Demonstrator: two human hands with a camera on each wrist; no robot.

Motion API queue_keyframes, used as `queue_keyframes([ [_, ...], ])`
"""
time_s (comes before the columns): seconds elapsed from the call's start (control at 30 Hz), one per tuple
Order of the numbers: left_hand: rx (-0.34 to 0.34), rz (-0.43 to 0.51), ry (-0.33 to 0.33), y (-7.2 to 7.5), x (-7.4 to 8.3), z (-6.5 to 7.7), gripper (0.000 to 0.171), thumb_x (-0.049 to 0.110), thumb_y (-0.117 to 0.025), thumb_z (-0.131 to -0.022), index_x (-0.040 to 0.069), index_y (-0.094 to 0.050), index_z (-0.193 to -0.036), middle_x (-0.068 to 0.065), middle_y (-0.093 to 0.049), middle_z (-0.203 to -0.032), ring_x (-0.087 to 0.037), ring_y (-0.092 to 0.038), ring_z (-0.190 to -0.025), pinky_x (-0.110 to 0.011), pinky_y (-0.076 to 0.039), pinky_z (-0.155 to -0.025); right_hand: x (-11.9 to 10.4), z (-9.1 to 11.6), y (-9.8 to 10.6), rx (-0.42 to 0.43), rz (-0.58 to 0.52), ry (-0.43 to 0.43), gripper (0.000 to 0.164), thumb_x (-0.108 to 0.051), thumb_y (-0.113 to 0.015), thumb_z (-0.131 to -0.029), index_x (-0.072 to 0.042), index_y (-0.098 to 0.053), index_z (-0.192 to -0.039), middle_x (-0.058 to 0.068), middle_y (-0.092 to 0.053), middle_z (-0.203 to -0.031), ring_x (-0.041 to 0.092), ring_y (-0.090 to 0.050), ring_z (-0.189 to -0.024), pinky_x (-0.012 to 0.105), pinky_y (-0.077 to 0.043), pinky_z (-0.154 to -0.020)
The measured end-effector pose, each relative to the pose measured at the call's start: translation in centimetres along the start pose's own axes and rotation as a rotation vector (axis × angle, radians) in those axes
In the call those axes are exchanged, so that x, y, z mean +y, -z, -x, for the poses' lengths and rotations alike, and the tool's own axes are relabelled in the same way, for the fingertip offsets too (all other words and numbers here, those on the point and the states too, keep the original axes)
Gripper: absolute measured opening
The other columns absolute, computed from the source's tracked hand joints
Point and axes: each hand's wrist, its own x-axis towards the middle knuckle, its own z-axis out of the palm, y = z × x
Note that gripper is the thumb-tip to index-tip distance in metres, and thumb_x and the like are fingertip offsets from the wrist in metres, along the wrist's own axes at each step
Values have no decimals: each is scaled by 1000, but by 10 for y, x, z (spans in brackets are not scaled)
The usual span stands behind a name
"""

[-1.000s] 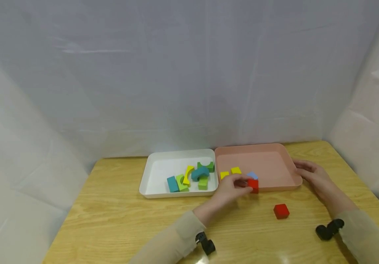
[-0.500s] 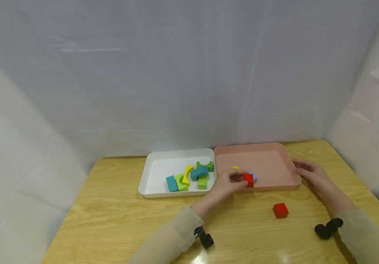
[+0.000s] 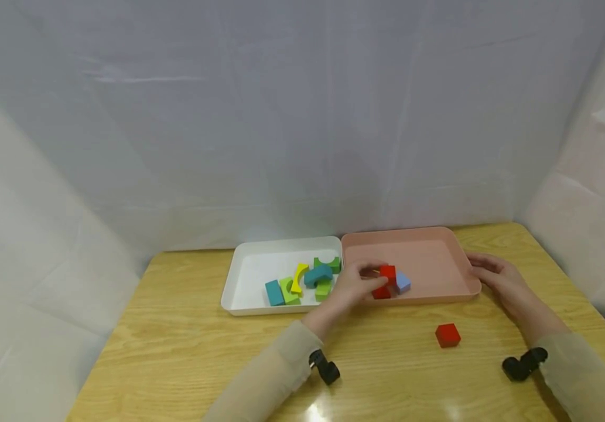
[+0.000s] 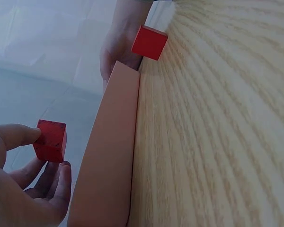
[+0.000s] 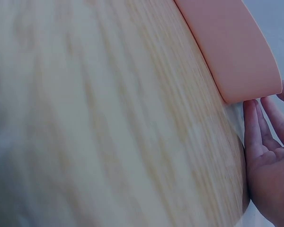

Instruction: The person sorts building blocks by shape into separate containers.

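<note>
My left hand (image 3: 352, 284) pinches a red cube (image 3: 388, 274) between thumb and fingers over the near left part of the pink tray (image 3: 423, 252). The left wrist view shows the thumb on one face of that cube and fingertips below it. Another red block (image 3: 381, 292) lies in the tray just under the held one, partly covered by the hand. Close to it sits a light blue block (image 3: 403, 283). My right hand (image 3: 505, 287) touches the tray's right end; in the right wrist view its straight fingers (image 5: 253, 125) meet the tray's end wall.
A third red cube (image 3: 447, 335) lies on the wooden table (image 3: 186, 351) in front of the pink tray. The white tray (image 3: 249, 264) adjoins on the left, holding several blocks, among them a yellow arch (image 3: 298, 279) and a teal block (image 3: 274, 293). Pale sheeting (image 3: 281, 146) hangs behind.
My left hand has moved left with its red cube, uncovering the light blue block and the red block beneath, and now covering the yellow blocks. The right hand stays in place.
</note>
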Motion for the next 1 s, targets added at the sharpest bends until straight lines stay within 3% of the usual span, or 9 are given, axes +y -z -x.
queue_keyframes([
  [0.13,14,3,3,4,0,-2,34,14,-75,-99,12,-73,-133,-9,-73,-126,-18,-66,-106,-28,-62,-80,0,-1,0,-4,-7,-1,33,-4,-59,-108,-29,-72,-127,-22,-75,-115,-7,-70,-103,10,-57,-86],
  [0.37,48,9,2,10,1,-7,33,14,-76,-99,12,-73,-132,-8,-71,-128,-20,-65,-109,-34,-60,-100,-1,-1,-2,-5,-7,5,33,-5,-59,-108,-26,-72,-130,-21,-75,-115,-6,-70,-103,9,-56,-87],
  [0.57,51,29,-2,15,3,-9,34,13,-74,-100,13,-71,-134,-8,-69,-133,-21,-65,-114,-35,-59,-106,-1,-1,-3,-1,-1,18,32,-5,-60,-107,-25,-72,-130,-22,-75,-115,-7,-70,-103,9,-56,-87],
  [0.83,53,158,73,20,4,-13,38,13,-73,-101,14,-68,-139,-7,-68,-134,-21,-63,-114,-39,-59,-106,-1,-1,-4,-8,-10,30,35,-2,-59,-107,-28,-73,-127,-21,-75,-115,-8,-70,-104,9,-56,-88],
  [1.0,72,117,89,21,5,-17,37,13,-73,-101,15,-69,-138,-7,-69,-135,-22,-64,-117,-37,-57,-109,-2,-1,-4,1,11,19,36,-2,-59,-107,-31,-73,-124,-22,-75,-114,-8,-70,-103,8,-55,-87],
])
